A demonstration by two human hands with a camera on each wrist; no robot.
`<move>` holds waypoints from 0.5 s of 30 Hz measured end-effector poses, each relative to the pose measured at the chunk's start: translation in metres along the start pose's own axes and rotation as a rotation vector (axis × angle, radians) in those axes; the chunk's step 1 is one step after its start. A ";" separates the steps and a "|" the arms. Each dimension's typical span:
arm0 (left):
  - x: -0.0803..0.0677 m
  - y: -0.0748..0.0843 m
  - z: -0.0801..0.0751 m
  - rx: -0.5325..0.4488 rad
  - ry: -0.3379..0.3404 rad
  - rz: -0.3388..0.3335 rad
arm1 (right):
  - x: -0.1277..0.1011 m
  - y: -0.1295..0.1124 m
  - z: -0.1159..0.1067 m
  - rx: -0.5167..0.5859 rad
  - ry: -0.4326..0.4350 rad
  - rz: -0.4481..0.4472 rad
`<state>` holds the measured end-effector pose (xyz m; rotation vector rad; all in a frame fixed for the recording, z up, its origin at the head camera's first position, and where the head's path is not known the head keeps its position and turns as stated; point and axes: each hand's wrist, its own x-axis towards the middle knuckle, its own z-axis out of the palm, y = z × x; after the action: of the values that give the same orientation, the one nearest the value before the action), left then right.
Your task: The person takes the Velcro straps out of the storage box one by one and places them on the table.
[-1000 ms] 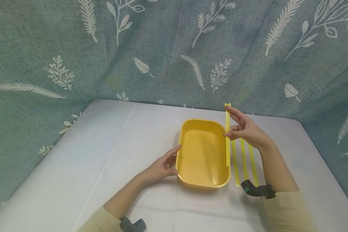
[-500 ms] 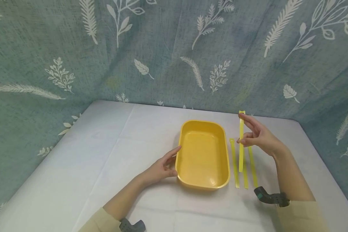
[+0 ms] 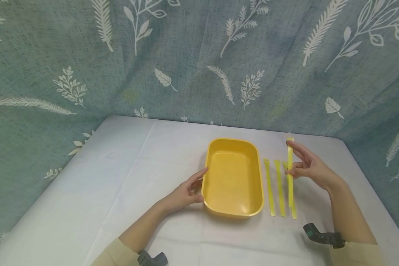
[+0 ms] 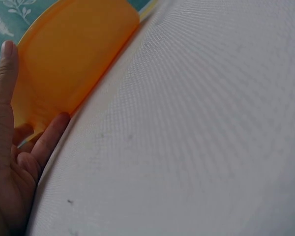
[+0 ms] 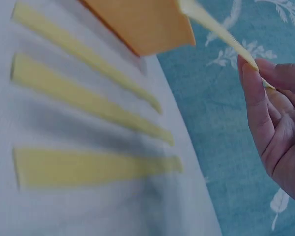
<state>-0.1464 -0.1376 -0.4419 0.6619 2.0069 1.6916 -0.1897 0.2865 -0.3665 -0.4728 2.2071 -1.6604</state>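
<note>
A yellow plastic tub [image 3: 232,177] sits empty in the middle of the white table [image 3: 119,177]. My left hand [image 3: 199,181] rests against the tub's left wall with straight fingers [image 4: 5,73]; the tub [image 4: 73,64] fills the upper left of the left wrist view. My right hand [image 3: 290,162] pinches a long yellow strip [image 3: 290,184] and holds it upright just above the table, right of the tub. Three similar strips [image 3: 269,188] lie side by side there; the held strip partly covers the rightmost one. The right wrist view shows the lying strips [image 5: 88,93] and the pinched strip [image 5: 216,27].
A teal cloth with white leaf prints [image 3: 186,55] hangs behind and on both sides of the table. White table surface stretches left of the tub and in front of it. Dark wrist straps [image 3: 322,236] show at the bottom.
My right hand has carried the pinched strip from over the tub's right rim to the right and lower, above the outermost strip on the table. The left hand and the tub have stayed put.
</note>
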 end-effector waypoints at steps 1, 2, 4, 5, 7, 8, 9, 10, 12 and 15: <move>0.000 0.000 0.000 -0.002 -0.002 0.001 | -0.002 0.002 -0.001 -0.007 0.002 0.002; 0.000 0.000 0.000 -0.002 -0.004 0.003 | -0.005 0.004 -0.003 -0.011 -0.003 -0.001; 0.000 0.001 0.001 0.001 -0.004 0.005 | -0.010 0.009 -0.007 -0.015 -0.015 -0.007; 0.000 0.001 0.001 0.002 -0.004 0.004 | -0.012 0.012 -0.008 -0.016 -0.020 -0.008; 0.000 0.003 0.001 0.001 -0.002 -0.002 | -0.017 0.017 -0.011 -0.014 -0.024 -0.002; -0.001 0.004 0.001 0.004 -0.002 -0.005 | -0.019 0.019 -0.012 -0.014 -0.021 0.006; -0.001 0.006 0.001 0.005 -0.001 -0.010 | -0.020 0.022 -0.013 -0.014 -0.019 0.014; -0.002 0.008 0.002 0.005 -0.001 -0.015 | -0.022 0.023 -0.013 -0.018 -0.014 0.024; -0.003 0.013 0.002 0.006 -0.001 -0.023 | -0.024 0.027 -0.015 -0.034 -0.002 0.052; -0.005 0.021 0.003 0.011 -0.005 -0.028 | -0.028 0.030 -0.016 -0.074 0.009 0.103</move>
<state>-0.1388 -0.1354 -0.4212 0.6376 2.0138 1.6627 -0.1737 0.3207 -0.3898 -0.3644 2.2654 -1.5358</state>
